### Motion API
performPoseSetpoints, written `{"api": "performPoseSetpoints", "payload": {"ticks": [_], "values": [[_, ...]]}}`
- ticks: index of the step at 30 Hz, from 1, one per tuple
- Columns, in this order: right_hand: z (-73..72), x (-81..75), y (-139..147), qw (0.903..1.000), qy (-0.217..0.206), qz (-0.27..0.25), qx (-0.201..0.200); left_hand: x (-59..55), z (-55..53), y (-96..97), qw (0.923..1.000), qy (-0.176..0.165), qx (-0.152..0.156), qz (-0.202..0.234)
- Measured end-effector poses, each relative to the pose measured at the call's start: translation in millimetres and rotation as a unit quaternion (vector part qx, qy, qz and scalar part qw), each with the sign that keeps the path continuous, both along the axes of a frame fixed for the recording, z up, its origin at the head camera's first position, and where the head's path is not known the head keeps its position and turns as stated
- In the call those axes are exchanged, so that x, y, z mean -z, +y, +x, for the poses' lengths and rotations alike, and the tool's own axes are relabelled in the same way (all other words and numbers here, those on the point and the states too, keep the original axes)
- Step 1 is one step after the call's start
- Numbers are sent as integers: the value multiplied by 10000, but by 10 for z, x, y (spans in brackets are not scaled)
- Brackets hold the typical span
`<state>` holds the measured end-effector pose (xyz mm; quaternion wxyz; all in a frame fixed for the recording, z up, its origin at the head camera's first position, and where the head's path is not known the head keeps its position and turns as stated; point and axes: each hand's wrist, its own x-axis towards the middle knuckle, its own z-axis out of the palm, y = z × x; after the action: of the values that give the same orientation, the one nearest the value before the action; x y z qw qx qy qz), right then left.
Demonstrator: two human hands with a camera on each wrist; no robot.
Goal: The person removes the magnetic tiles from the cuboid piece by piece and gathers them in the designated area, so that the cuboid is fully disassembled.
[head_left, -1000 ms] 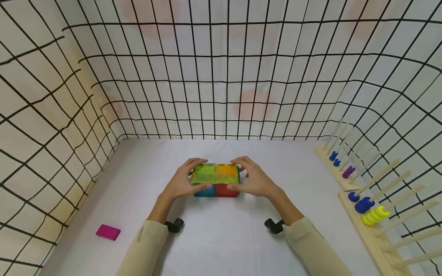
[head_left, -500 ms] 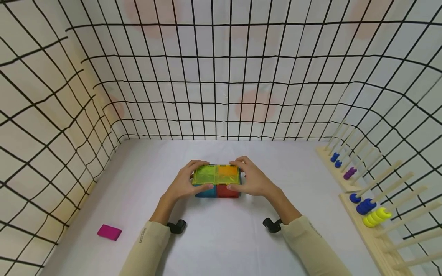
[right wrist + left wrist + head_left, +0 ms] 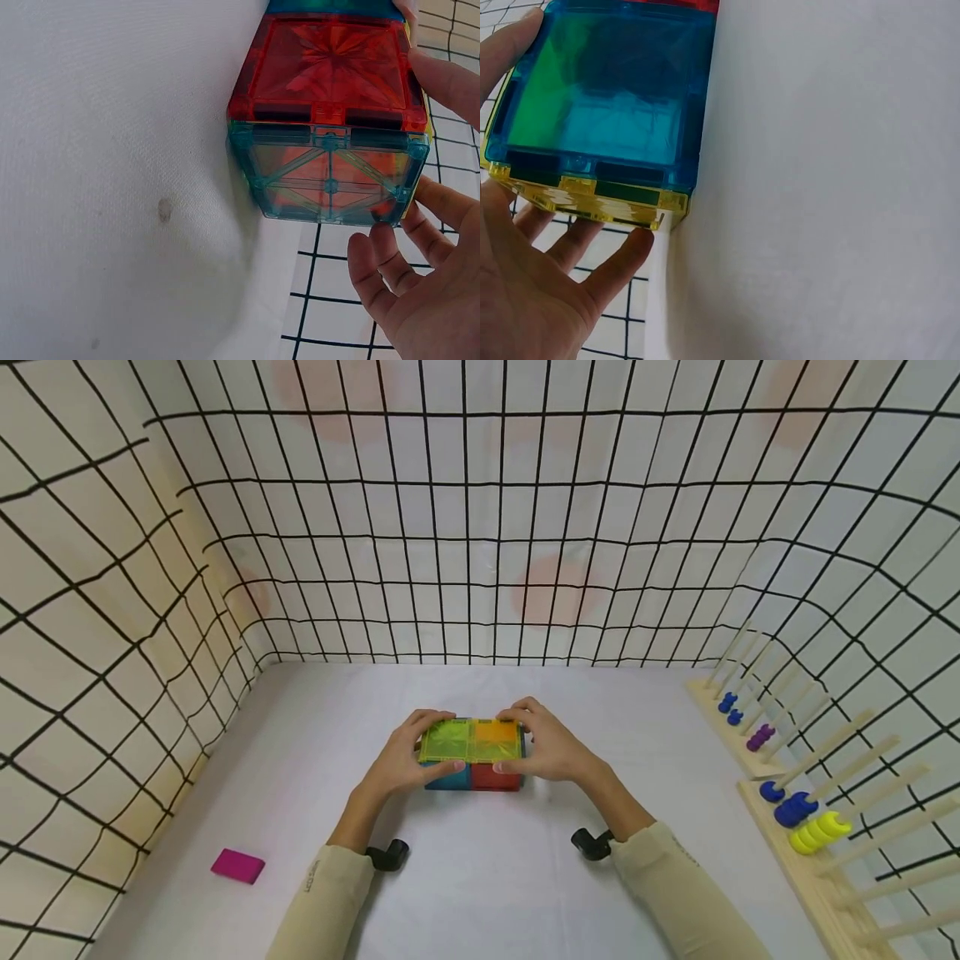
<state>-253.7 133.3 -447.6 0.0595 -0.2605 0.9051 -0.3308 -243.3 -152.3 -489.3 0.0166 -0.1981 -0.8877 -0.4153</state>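
A box of see-through magnetic tiles (image 3: 471, 741) sits on the white table, with green-yellow and orange showing on top. My left hand (image 3: 393, 762) holds its left end, thumb on the front edge and fingers at the back. At the other end my right hand (image 3: 553, 747) holds it the same way. The left wrist view shows a blue front tile (image 3: 622, 90) and a yellow end tile (image 3: 592, 199). From the right wrist, a red front tile (image 3: 330, 67) and a teal end tile (image 3: 337, 187) with crossing ribs are visible. The box's back is hidden.
A magenta block (image 3: 237, 866) lies at the left front. Along the right side stand two wooden peg racks, the nearer rack (image 3: 795, 881) with blue and yellow beads, the farther rack (image 3: 716, 722) with blue and purple ones. Black wire mesh (image 3: 480, 535) encloses the table.
Both hands stay on the tile box, which keeps its place on the table. Only a very slight shift of the whole head view shows.
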Motion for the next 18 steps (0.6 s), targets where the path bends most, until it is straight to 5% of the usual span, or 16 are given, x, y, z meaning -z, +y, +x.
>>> {"api": "performPoseSetpoints", "payload": {"ticks": [18], "values": [[-19,22,13,9993,-86,-368,-44,0,-3,12,10000,-62,24,68]]}}
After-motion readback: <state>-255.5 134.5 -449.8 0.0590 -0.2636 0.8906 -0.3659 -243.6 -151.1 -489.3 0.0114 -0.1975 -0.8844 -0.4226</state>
